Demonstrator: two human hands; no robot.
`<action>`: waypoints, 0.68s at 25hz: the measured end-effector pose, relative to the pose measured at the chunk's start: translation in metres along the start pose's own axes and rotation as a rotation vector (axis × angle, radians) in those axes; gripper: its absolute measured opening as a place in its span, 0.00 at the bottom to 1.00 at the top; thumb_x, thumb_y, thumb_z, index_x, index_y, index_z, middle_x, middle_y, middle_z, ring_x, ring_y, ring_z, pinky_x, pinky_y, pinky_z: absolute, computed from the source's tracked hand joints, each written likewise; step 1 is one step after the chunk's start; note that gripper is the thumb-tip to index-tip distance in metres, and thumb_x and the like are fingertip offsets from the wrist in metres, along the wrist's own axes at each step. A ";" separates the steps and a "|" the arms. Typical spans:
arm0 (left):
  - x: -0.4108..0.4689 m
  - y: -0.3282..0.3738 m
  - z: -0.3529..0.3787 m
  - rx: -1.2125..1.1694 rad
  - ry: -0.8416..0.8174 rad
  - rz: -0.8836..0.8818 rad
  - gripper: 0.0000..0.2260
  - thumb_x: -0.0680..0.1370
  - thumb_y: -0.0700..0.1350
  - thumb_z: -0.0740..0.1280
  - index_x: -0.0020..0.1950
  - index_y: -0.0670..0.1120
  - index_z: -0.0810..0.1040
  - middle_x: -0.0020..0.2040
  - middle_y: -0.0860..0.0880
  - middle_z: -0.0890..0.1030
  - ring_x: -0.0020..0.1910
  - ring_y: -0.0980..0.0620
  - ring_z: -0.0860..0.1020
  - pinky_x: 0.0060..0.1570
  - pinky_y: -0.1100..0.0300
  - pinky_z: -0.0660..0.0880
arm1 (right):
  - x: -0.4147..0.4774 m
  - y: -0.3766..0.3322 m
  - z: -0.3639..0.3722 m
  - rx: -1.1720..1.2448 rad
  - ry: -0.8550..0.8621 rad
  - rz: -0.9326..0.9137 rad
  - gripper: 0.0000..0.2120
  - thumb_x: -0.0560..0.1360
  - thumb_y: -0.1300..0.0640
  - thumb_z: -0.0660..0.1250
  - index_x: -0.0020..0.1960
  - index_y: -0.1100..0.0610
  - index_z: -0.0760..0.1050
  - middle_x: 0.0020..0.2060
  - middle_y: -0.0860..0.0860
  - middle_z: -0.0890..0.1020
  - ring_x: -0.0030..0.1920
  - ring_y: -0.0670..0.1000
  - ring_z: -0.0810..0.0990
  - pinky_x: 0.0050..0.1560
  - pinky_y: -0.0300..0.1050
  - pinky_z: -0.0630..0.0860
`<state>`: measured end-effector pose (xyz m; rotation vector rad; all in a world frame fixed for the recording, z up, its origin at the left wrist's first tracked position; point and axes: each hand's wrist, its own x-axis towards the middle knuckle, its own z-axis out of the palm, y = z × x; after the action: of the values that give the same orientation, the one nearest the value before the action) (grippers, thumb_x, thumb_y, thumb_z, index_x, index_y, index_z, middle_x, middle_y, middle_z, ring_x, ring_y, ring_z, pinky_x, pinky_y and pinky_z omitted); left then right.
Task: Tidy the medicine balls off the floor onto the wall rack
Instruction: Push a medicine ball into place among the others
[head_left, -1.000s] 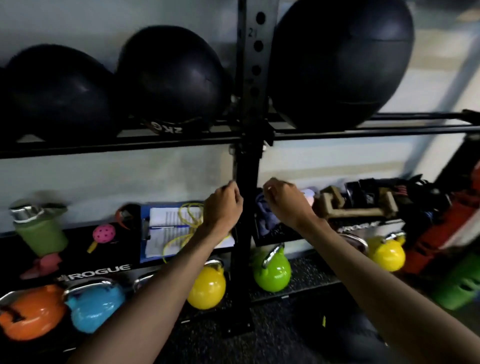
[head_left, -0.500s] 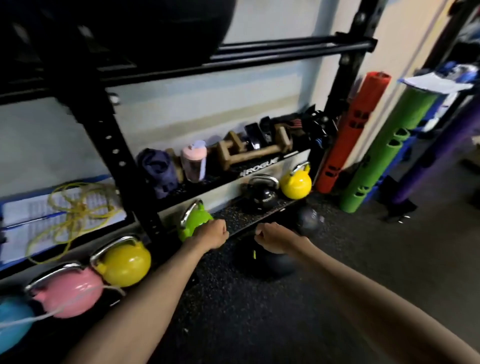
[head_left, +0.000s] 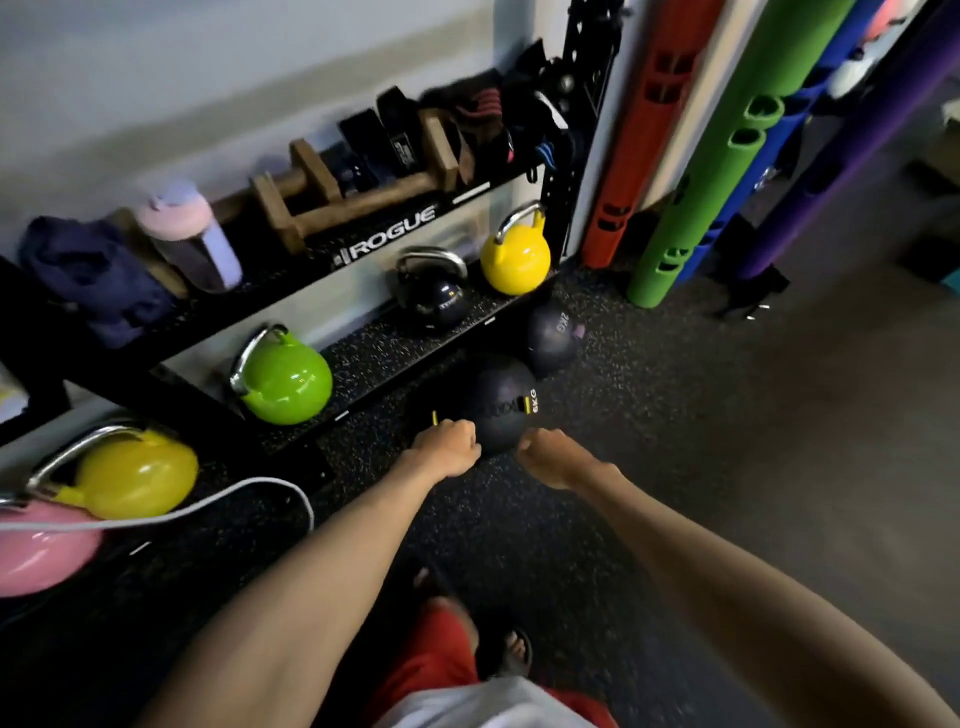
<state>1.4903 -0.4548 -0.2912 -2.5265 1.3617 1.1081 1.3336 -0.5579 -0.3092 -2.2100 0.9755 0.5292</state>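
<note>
Two black medicine balls lie on the dark rubber floor by the rack's foot. The larger one (head_left: 503, 397), marked 6KG with a yellow tag, is just beyond my knuckles. A smaller ball (head_left: 551, 336) marked 2KG sits behind it to the right. My left hand (head_left: 451, 448) and my right hand (head_left: 549, 457) hang over the near side of the 6KG ball, fingers curled into loose fists, holding nothing. Neither hand touches the ball as far as I can see. The black wall rack (head_left: 582, 130) shows only its upright and low shelves.
On the bottom shelf stand a green kettlebell (head_left: 284, 378), a black kettlebell (head_left: 439, 293) and a yellow kettlebell (head_left: 515, 252); another yellow (head_left: 132, 475) and a pink one (head_left: 39, 551) sit left. Red (head_left: 641, 130), green (head_left: 711, 156) and purple tubes lean right. A white cable (head_left: 218, 501) crosses the floor.
My view has swung down and right, from the upper shelf with its balls to the floor. Both hands have dropped from rack height to just over the 6KG ball.
</note>
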 end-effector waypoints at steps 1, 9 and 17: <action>0.010 0.009 0.002 0.000 -0.016 -0.004 0.13 0.83 0.52 0.59 0.61 0.47 0.76 0.60 0.45 0.77 0.58 0.42 0.78 0.54 0.51 0.74 | 0.008 0.009 -0.001 0.014 -0.015 0.015 0.14 0.82 0.53 0.55 0.56 0.60 0.75 0.54 0.59 0.82 0.54 0.62 0.80 0.49 0.54 0.76; 0.115 0.027 0.003 -0.144 -0.074 -0.081 0.10 0.82 0.52 0.61 0.56 0.48 0.77 0.56 0.46 0.81 0.55 0.43 0.79 0.52 0.52 0.74 | 0.098 0.054 -0.040 -0.004 -0.082 0.043 0.15 0.82 0.55 0.57 0.57 0.61 0.78 0.54 0.59 0.83 0.55 0.62 0.81 0.52 0.55 0.78; 0.203 0.015 -0.004 -0.347 -0.074 -0.214 0.09 0.82 0.50 0.60 0.56 0.48 0.77 0.54 0.46 0.81 0.52 0.44 0.79 0.47 0.55 0.73 | 0.199 0.082 -0.063 -0.068 -0.213 0.028 0.16 0.81 0.53 0.55 0.55 0.61 0.79 0.50 0.59 0.84 0.51 0.63 0.82 0.49 0.53 0.78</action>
<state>1.5520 -0.6084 -0.4102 -2.7443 0.9199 1.4823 1.4046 -0.7424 -0.4145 -2.1485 0.8888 0.8037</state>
